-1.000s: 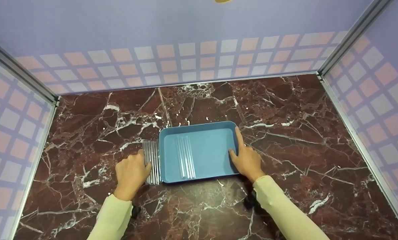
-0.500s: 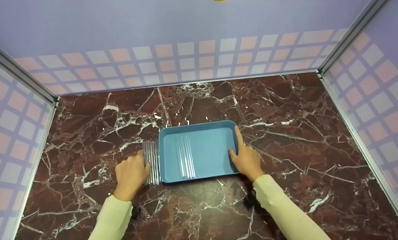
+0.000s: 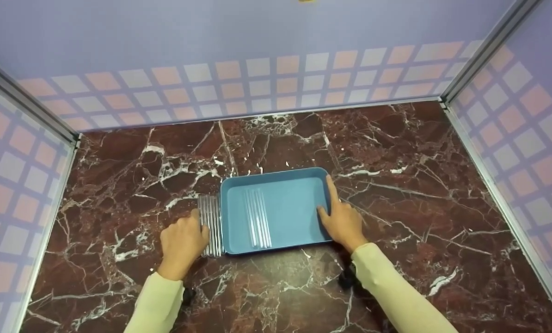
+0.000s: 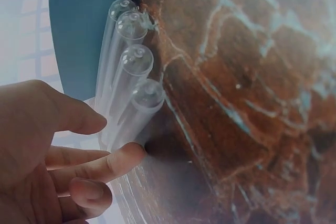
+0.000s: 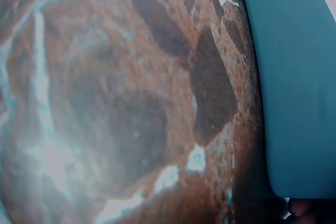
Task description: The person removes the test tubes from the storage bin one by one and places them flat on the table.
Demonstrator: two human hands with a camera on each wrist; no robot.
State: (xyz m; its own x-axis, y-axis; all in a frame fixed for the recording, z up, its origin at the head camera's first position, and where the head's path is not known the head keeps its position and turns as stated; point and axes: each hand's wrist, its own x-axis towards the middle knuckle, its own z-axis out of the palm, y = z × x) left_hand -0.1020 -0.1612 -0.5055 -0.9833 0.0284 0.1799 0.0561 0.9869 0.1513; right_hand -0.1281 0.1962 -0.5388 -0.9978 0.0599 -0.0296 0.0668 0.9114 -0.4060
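Observation:
A shallow blue tray (image 3: 299, 185) lies flat in the middle of the marble table. Several clear test tubes (image 3: 257, 217) lie side by side inside it. Another row of clear tubes (image 3: 213, 217) lies on the table against the tray's left wall. My left hand (image 3: 201, 227) is at this row. In the left wrist view the left hand's (image 4: 119, 139) thumb and forefinger sit on either side of the nearest tube (image 4: 137, 109). My right hand (image 3: 328, 209) holds the tray's right wall, thumb inside, forefinger stretched along the rim. The right wrist view shows only the tray's side (image 5: 299, 77) and marble.
The dark red marble table (image 3: 396, 185) is boxed in by checkered walls (image 3: 257, 78) at the back, left and right, with metal corner posts (image 3: 488, 51). Nothing else lies on the table besides the tray and tubes.

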